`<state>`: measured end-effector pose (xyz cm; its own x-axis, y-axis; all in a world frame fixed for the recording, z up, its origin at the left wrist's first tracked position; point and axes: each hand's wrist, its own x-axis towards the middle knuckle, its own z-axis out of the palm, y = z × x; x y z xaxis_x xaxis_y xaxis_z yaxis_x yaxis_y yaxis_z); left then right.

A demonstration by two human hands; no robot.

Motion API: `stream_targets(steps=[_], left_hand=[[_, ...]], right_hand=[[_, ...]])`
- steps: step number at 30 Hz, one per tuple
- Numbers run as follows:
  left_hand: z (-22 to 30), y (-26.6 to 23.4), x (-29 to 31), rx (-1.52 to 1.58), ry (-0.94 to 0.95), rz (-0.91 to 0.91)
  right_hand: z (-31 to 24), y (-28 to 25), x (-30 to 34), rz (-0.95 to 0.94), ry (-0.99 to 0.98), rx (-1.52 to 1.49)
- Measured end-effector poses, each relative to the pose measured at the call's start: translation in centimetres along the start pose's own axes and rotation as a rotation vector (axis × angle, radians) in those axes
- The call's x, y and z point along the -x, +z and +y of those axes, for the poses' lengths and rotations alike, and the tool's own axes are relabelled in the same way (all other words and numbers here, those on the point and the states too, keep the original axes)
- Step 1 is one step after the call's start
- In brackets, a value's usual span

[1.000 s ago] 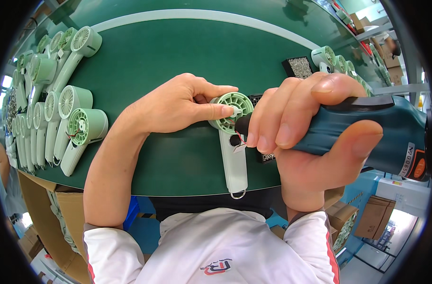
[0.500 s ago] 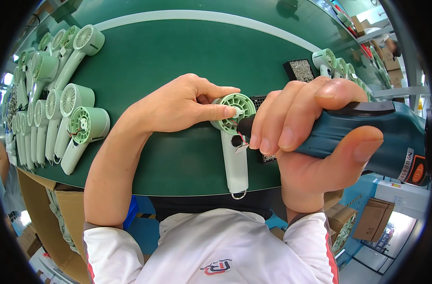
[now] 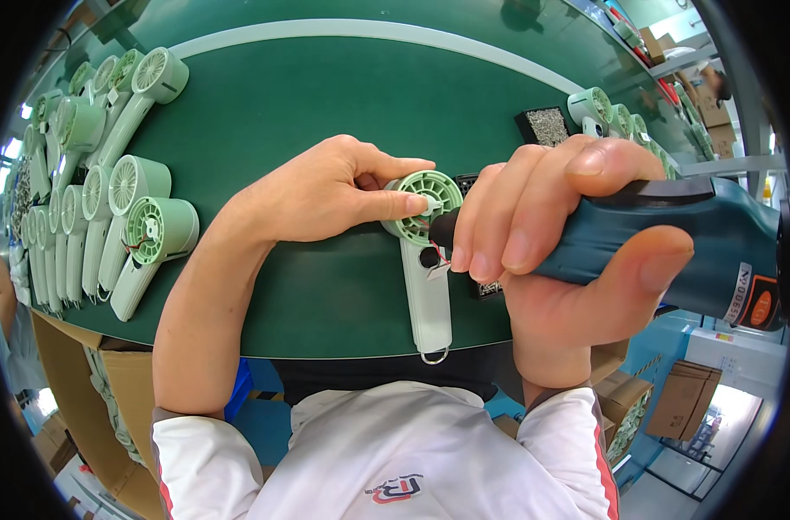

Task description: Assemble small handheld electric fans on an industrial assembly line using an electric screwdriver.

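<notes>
A handheld fan (image 3: 427, 295) with a pale green round head and a white handle lies on the green table, its wrist loop toward me. My left hand (image 3: 347, 191) grips the fan's head, the thumb pressed on the small white part at its centre. My right hand (image 3: 568, 234) is wrapped around a dark teal electric screwdriver (image 3: 655, 230). The black nose of the screwdriver points left at the lower right of the fan head; its tip is hard to make out. Thin red wires and a small white tag hang beside a black round spot on the handle.
Many similar fans (image 3: 148, 230) stand crowded at the left, and several more (image 3: 592, 106) at the far right. A black tray of small screws (image 3: 544, 126) sits beyond my right hand, with another dark tray (image 3: 488, 289) partly hidden beneath it. An open cardboard box (image 3: 83, 381) is below the table's left edge.
The screwdriver and my right hand have shifted very slightly left. My left hand keeps its hold on the fan, which looks almost unmoved.
</notes>
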<state>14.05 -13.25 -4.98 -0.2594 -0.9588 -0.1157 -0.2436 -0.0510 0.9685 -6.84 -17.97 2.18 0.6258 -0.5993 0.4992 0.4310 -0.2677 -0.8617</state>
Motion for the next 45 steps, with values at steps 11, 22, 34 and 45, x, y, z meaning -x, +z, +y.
stream_targets(steps=[11, 22, 34, 45], left_hand=[[0.2, 0.0, -0.1, 0.01, 0.005, -0.011], [-0.4, 0.1, -0.2, 0.038, 0.007, 0.0], [-0.5, -0.4, -0.1, -0.049, 0.065, -0.028], [0.0, 0.2, -0.5, -0.054, 0.037, 0.037]], right_hand=[[-0.3, -0.2, 0.3, 0.001, 0.017, 0.072], [0.1, 0.7, 0.0, 0.041, 0.053, 0.188], [2.1, 1.1, -0.2, -0.094, -0.043, 0.089], [2.5, -0.8, -1.6, -0.255, 0.012, -0.131]])
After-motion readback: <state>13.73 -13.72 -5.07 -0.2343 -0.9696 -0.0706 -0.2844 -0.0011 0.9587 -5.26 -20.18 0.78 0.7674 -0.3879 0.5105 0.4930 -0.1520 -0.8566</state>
